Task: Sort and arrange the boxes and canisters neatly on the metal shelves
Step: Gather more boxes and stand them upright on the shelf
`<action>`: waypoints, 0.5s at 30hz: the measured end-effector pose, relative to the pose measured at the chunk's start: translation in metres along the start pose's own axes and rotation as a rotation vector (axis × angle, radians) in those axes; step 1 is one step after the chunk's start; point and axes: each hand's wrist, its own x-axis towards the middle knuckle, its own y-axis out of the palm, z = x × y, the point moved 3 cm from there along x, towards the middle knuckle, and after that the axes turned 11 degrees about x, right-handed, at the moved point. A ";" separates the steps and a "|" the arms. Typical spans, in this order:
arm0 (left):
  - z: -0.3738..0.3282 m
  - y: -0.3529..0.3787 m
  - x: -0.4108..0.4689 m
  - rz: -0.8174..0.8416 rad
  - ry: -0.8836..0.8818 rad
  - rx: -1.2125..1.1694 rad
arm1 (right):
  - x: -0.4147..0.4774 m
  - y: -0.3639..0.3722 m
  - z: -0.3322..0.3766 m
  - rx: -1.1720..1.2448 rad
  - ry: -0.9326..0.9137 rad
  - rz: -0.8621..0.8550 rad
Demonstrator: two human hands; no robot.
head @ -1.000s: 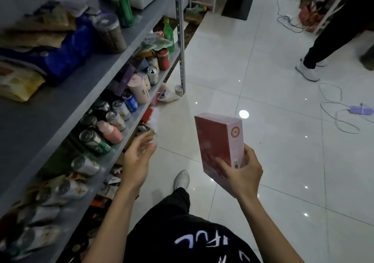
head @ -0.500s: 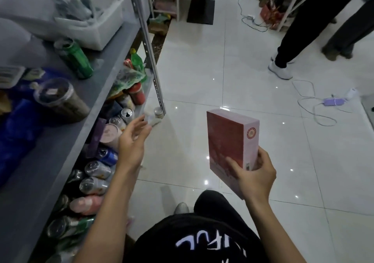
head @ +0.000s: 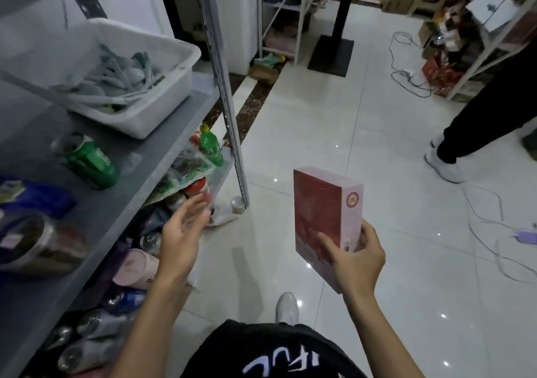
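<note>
Two hands show in my view. My right hand (head: 356,261) grips the lower end of a flat red-and-pink cardboard box (head: 322,212), holding it upright above the white tiled floor (head: 319,101), well apart from the grey metal shelves (head: 122,200). My left hand (head: 181,238) is spread open and empty, near the lower shelf's front edge. On the upper shelf, a green can (head: 93,164) lies on its side near a white plastic tub (head: 139,116).
</note>
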 end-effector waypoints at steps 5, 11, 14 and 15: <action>0.003 0.027 0.033 -0.082 -0.058 0.001 | 0.088 0.036 0.019 -0.010 -0.031 0.089; 0.004 0.043 0.073 -0.133 -0.124 0.021 | 0.158 0.072 0.027 -0.015 -0.033 0.144; 0.005 0.056 0.110 -0.158 -0.126 0.012 | 0.187 0.091 0.026 -0.020 -0.035 0.152; 0.005 0.061 0.124 -0.160 -0.124 0.010 | 0.195 0.097 0.027 -0.024 -0.031 0.150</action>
